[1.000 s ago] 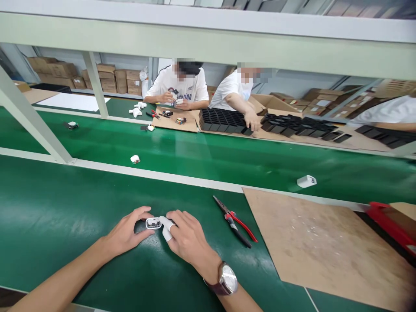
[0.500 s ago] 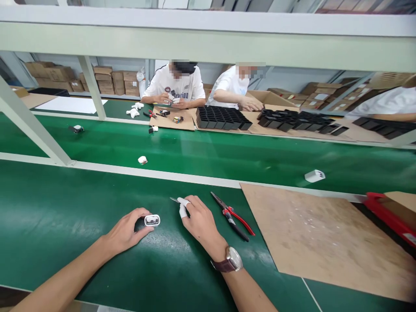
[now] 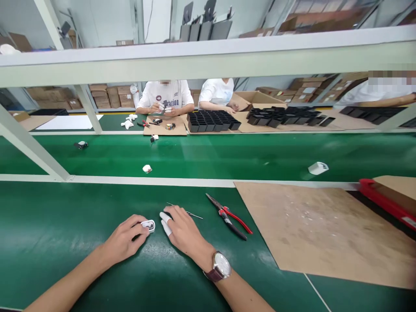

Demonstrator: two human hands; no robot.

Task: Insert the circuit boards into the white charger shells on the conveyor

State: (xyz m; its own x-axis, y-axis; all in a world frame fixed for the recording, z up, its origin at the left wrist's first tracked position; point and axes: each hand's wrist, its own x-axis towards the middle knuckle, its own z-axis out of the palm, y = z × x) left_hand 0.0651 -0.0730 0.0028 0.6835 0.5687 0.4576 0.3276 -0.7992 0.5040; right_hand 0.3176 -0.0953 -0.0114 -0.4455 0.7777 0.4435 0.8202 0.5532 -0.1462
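Note:
My left hand (image 3: 128,238) pinches a small white plastic casing (image 3: 148,225) between thumb and fingers. The casing is tilted, its oval open end showing dark parts inside. Just right of it is my right hand (image 3: 178,229), its thumb and forefinger in white finger cots, slightly apart and pointing at the casing without touching it. A pair of thin metal tweezers (image 3: 195,215) appears to lie on the green bench beneath my right fingers; its middle is hidden. Long-nose pliers (image 3: 227,216) with red and black handles lie farther right.
A cardboard sheet (image 3: 321,234) covers the right of the bench, beside a red-edged box (image 3: 383,203). Beyond a pale rail, a green belt (image 3: 211,156) carries a white casing (image 3: 318,168) and small parts. Co-workers sit across, behind black trays (image 3: 212,121). A slanted post (image 3: 35,143) stands left.
My right hand has moved left towards the casing, and the tweezers now show on both sides of its fingers. My left hand has tilted the casing. The view has tipped up.

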